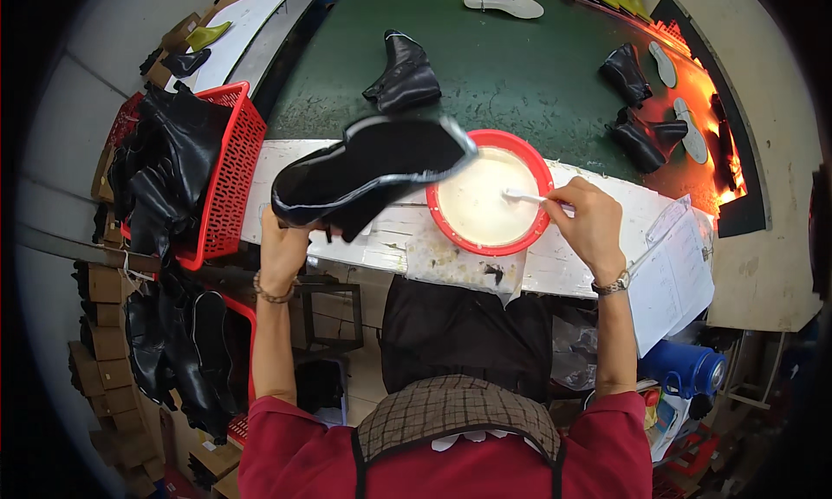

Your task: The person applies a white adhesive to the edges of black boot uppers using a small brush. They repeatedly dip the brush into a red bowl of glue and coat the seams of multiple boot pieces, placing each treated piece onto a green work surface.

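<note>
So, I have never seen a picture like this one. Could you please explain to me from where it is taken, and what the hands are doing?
There is no robot here, only a person's two bare hands. A wide fisheye camera on the person's head looks down, so straight edges bend; picture left is the person's left.

The left hand holds up a black boot. The right hand holds a thin white tool over a red bowl of whitish liquid.

Beyond the white bench, a green surface carries other boots and pale soles. A red basket of boots is at left.
</note>
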Motion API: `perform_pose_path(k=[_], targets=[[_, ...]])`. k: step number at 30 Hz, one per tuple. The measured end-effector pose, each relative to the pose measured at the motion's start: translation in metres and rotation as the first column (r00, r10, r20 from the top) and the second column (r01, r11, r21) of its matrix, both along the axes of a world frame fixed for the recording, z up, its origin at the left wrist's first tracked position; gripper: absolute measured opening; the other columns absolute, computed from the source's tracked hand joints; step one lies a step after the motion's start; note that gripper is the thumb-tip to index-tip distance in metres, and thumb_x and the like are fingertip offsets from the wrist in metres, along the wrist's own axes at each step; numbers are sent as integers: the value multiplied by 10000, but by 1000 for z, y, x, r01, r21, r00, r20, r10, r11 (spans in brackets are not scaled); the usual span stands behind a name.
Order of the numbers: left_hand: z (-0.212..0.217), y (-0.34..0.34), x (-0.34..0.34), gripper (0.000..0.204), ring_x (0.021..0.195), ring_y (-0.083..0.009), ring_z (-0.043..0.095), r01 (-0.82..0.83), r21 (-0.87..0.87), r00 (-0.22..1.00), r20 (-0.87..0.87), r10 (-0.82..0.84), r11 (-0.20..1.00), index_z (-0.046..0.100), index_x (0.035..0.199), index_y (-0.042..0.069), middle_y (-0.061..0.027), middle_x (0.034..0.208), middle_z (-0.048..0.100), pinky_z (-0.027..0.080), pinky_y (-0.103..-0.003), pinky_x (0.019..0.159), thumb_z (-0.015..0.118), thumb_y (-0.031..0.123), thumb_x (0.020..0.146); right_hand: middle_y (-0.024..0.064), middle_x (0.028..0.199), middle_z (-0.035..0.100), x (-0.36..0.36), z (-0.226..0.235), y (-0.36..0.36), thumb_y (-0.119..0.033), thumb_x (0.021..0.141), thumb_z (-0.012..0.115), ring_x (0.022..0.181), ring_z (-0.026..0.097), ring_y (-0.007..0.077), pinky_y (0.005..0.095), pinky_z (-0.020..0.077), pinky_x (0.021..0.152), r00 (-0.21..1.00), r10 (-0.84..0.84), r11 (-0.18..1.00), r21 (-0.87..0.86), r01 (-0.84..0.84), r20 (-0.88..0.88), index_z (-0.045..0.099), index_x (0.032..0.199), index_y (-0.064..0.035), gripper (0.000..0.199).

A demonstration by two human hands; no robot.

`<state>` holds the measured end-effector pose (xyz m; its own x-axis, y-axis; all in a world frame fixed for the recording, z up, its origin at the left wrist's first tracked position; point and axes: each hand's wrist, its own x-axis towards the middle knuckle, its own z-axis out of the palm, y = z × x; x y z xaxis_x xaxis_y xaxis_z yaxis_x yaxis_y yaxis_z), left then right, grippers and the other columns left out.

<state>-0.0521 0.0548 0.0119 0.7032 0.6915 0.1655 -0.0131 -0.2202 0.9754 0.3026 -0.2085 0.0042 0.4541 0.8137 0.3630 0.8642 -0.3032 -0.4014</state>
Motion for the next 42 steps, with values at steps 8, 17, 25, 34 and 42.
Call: perform_pose_path(k=[8, 17, 25, 34, 42], targets=[[-1, -6, -10, 413, 655, -235, 702, -9, -354, 986, -161, -52, 935, 607, 1173, -67, -129, 924, 705, 571, -335, 590, 559, -169, 775, 23, 897, 733, -16, 37, 35, -105, 781, 858, 809, 654, 185, 325, 462, 740, 893, 416, 856, 405, -321, -170, 799, 947, -100, 177], [5, 4, -20, 415, 606, -337, 688, 78, -531, 997, 57, -56, 844, 626, 1104, -111, -230, 936, 697, 592, -418, 455, 554, -188, 703, 12, 878, 728, -8, 32, 12, -92, 765, 857, 844, 656, 162, 332, 401, 823, 926, 364, 896, 307, -321, -95, 808, 949, -103, 190], [1, -11, 6, 381, 577, -319, 691, 250, -525, 962, 36, -272, 813, 617, 1153, -92, -195, 922, 714, 597, -401, 511, 675, -163, 784, -10, 878, 719, -19, 43, 42, -141, 805, 840, 835, 626, 152, 328, 389, 837, 888, 455, 834, 382, -398, -71, 814, 947, -136, 144], [1, -4, -6, 482, 622, -329, 707, 195, -598, 979, 165, -119, 778, 561, 1279, -76, -234, 1016, 710, 581, -389, 428, 683, -91, 813, -29, 855, 714, 1, 40, -4, -143, 747, 875, 814, 619, 138, 340, 377, 855, 921, 385, 887, 299, -352, -58, 814, 923, -147, 187], [1, -19, 19, 371, 597, -272, 692, 293, -675, 934, 52, -352, 677, 639, 1182, -62, -182, 951, 721, 578, -367, 509, 686, -129, 820, -11, 835, 710, -7, 46, 23, -123, 785, 848, 795, 616, 133, 331, 377, 850, 875, 478, 844, 312, -436, -74, 822, 949, -125, 167]])
